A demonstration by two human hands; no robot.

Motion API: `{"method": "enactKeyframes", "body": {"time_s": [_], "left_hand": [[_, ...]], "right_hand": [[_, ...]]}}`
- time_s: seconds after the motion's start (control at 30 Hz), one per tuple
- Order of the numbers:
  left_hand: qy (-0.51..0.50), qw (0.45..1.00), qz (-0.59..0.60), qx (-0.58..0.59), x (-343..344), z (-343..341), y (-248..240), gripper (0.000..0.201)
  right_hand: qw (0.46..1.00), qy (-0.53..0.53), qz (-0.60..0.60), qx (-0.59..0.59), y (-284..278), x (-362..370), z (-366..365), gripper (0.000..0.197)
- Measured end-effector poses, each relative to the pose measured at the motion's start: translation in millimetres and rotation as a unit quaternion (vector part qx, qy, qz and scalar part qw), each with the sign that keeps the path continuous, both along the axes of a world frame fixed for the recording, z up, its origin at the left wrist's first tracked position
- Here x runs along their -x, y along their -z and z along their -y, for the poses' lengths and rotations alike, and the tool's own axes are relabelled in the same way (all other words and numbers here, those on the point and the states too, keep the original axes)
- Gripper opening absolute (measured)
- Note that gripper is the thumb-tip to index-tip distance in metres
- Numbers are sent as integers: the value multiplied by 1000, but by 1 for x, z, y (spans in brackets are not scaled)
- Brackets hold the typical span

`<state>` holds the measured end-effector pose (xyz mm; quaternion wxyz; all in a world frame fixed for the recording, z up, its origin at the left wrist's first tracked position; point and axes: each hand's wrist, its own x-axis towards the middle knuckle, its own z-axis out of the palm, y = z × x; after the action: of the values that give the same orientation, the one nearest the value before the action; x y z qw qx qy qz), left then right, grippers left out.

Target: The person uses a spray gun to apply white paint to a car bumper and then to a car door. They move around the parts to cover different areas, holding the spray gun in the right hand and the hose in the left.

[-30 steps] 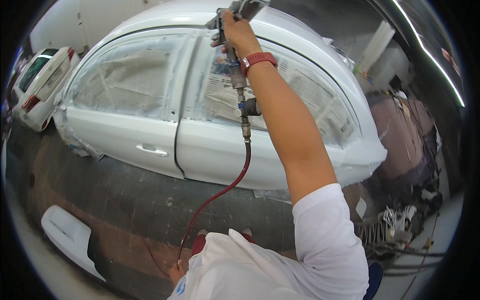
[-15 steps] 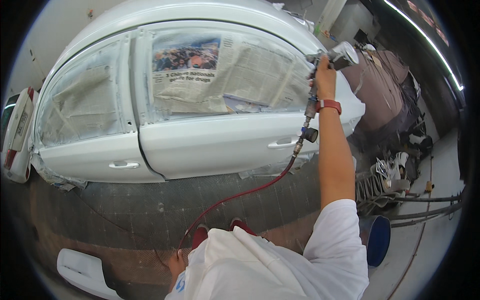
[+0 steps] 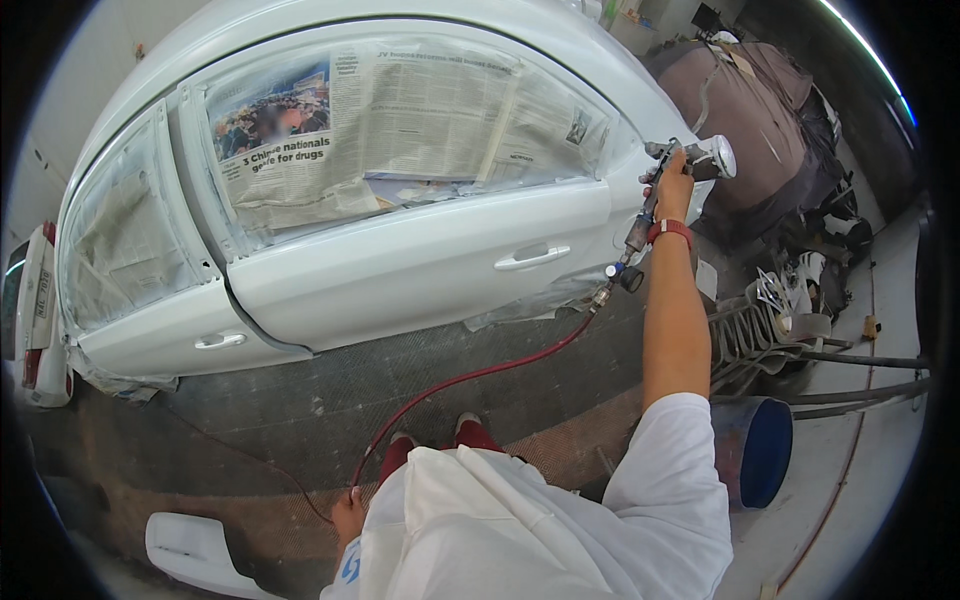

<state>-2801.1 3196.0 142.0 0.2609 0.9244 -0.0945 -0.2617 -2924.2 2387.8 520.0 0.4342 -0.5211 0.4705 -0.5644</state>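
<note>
My right hand [image 3: 676, 192] is wrapped round a spray gun [image 3: 640, 232] with a pale cup on top, held out at arm's length by the right end of a white car [image 3: 420, 260]. A gauge and a red air hose [image 3: 470, 374] hang from the gun's lower end. Low by my hip, my left hand [image 3: 348, 515] is closed round the same hose, which runs on over the floor to the left. Newspaper [image 3: 430, 120] and clear film cover the car's side windows. Two door handles show on the white doors.
Beyond the gun stands a large shape under brown cloth [image 3: 735, 130]. A blue drum [image 3: 765, 455] and a metal rack [image 3: 750, 335] are at my right. A loose white panel [image 3: 190, 548] lies at lower left, and another white vehicle [image 3: 40, 320] stands at far left.
My right hand and the spray gun have shifted a little right and lower in the view. The car appears further left as the view turned. My left hand still grips the hose.
</note>
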Motion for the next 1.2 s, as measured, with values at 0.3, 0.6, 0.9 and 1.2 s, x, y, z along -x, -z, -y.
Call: {"method": "enactKeyframes", "body": {"time_s": [0.3,0.6,0.9,1.2], "left_hand": [[10,998,45,-40,32,20,-17,48],[33,998,34,-32,53,50,-22,50],[21,997,65,40,62,50,-2,51],[179,980,85,-13,48,79,-5,52]], "right_hand": [[997,-66,-29,32,-18,-32,-18,54],[955,-274,96,58,-72,-70,-38,52],[989,-112,-84,37,-15,19,20,57],[962,-212,-172,-22,51,71,-25,54]]}}
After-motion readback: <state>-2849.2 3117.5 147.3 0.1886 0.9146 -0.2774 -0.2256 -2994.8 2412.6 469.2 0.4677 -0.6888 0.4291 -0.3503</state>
